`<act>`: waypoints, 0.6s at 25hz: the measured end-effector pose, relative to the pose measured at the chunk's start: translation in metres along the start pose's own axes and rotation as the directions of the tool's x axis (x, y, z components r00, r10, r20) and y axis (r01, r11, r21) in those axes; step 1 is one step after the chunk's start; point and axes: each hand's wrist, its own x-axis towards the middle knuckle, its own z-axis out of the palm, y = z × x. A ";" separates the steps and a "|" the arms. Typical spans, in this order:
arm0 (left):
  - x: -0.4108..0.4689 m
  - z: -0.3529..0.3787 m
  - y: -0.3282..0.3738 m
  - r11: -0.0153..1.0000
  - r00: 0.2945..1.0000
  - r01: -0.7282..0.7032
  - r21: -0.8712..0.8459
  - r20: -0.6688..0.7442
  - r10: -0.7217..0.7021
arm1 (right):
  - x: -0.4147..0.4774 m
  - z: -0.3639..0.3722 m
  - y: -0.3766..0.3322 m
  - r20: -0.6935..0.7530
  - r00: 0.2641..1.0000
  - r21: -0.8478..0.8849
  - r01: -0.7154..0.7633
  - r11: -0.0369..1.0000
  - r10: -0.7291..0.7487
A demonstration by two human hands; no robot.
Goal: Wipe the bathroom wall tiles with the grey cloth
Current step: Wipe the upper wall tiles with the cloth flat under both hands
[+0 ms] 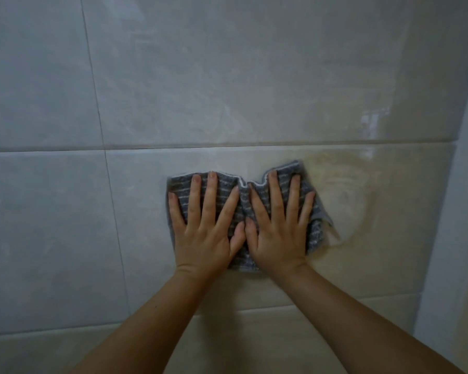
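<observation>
Pressing one cloth (244,206) — left hand (206,233), right hand (278,236)

both hands press flat, fingers spread, on a grey striped cloth (242,209) against pale wall tiles (52,211): left hand (206,225) beside right hand (278,228), thumbs touching. the cloth bunches between them. wet smears (346,201) curve just right of it.

Both arms are bare to the near edge of the view. The left forearm (146,327) has one small dark spot (155,308) on its left side; the right forearm (362,319) is unmarked. The left hand (206,238) and right hand (278,238) are bare, with slim fingers (210,198) and short rounded nails.
</observation>
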 end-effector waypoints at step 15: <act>0.038 0.007 0.065 1.000 1.000 -0.004 -0.016 -0.018 0.004 | 0.013 -0.011 0.069 -0.005 0.999 -0.029 -0.039 0.999 0.039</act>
